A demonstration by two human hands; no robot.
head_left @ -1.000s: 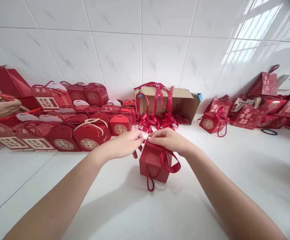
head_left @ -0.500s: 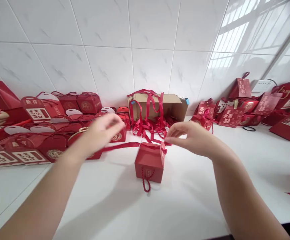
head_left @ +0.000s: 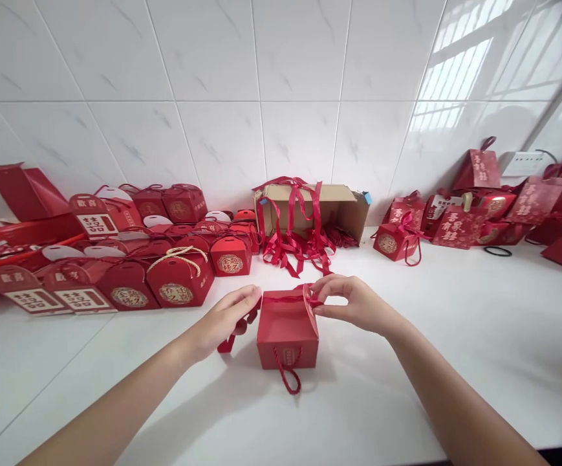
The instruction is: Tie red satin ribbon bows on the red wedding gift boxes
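A small red gift box [head_left: 288, 327] stands upright on the white table before me, with a twisted red cord loop [head_left: 292, 383] hanging from its front. Across its top runs a red ribbon [head_left: 283, 299]. My left hand [head_left: 229, 318] is closed on the ribbon by the box's left side, and a loose end of it dangles below the fingers. At the right side flap, my right hand [head_left: 351, 301] pinches the ribbon where it comes out. That hand's fingertips touch or nearly touch the flap; I cannot tell which.
An open cardboard carton [head_left: 348, 207] draped with red ribbons [head_left: 300, 239] stands against the tiled wall. Rows of red boxes [head_left: 178, 275] fill the left. More boxes stand at the right, including one with a bow [head_left: 397, 239], near a black ring [head_left: 498, 251] and a power strip [head_left: 520, 162].
Both hands have come down to the box's sides. The ribbon that stretched out leftward on the table is now gathered at my left hand. The view has shifted slightly.
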